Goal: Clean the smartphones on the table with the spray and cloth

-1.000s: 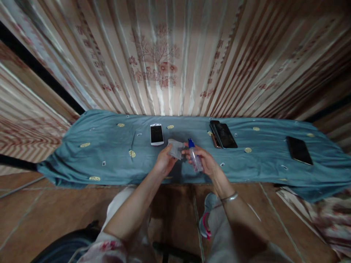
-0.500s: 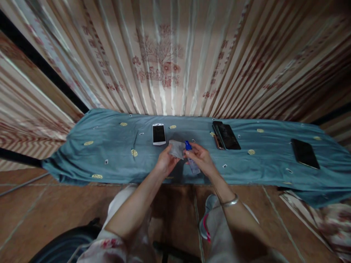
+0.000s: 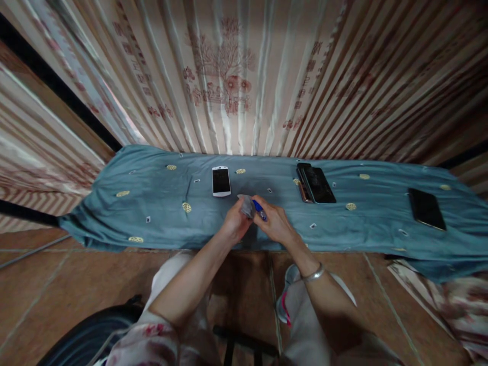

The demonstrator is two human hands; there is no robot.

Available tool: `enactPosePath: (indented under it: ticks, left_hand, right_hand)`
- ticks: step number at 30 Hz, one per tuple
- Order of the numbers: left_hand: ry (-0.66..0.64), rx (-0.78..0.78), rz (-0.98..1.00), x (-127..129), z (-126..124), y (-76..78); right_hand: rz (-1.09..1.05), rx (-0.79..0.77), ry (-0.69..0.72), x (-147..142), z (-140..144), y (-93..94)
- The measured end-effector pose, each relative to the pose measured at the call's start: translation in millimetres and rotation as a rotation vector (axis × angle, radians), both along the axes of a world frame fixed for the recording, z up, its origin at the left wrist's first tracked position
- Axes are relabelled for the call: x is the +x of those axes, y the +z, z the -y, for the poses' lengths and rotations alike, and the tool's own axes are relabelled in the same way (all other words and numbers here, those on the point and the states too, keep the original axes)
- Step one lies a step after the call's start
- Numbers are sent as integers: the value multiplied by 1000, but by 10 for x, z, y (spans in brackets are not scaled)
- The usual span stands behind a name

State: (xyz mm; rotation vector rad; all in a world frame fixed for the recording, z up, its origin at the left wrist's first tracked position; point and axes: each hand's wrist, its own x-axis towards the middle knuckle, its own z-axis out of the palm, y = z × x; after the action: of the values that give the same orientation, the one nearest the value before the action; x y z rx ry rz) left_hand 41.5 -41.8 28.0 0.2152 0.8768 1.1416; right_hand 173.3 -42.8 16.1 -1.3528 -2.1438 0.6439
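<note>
My left hand [image 3: 234, 225] grips a small pale cloth [image 3: 247, 205] over the blue-covered table [image 3: 160, 213]. Close beside it, my right hand [image 3: 275, 224] is wrapped around a small clear spray bottle with a blue cap [image 3: 258, 209]; the cap points at the cloth and nearly touches it. Most of the bottle is hidden inside my fingers. A white phone [image 3: 221, 181] lies face up just beyond my left hand.
Two stacked dark phones [image 3: 315, 184] lie right of centre, and another black phone [image 3: 426, 208] sits near the table's right end. A striped patterned curtain [image 3: 236, 76] hangs behind the table. Brown floor tiles [image 3: 57, 284] and my knees are below.
My right hand has tilted the bottle and brought its blue cap up against the cloth; both hands have drawn closer together and slightly away from me.
</note>
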Motion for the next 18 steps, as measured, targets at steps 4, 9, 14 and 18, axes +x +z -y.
enactPosePath:
  ticks: [4,9,14,18]
  left_hand:
    - [-25,8,5,-10,24,-7]
    - [-24,16,11,-8,40,22]
    - [16,20,-3,12,39,47]
    - [-8,20,0,14,46,42]
  right_hand:
    - [17,15,-15,-10,-14,-22]
    - [58,15,-31,-25,-10,-7]
    - [98,21,0,-42,-9,-20]
    - [115,22,-5,-52,-15,-32]
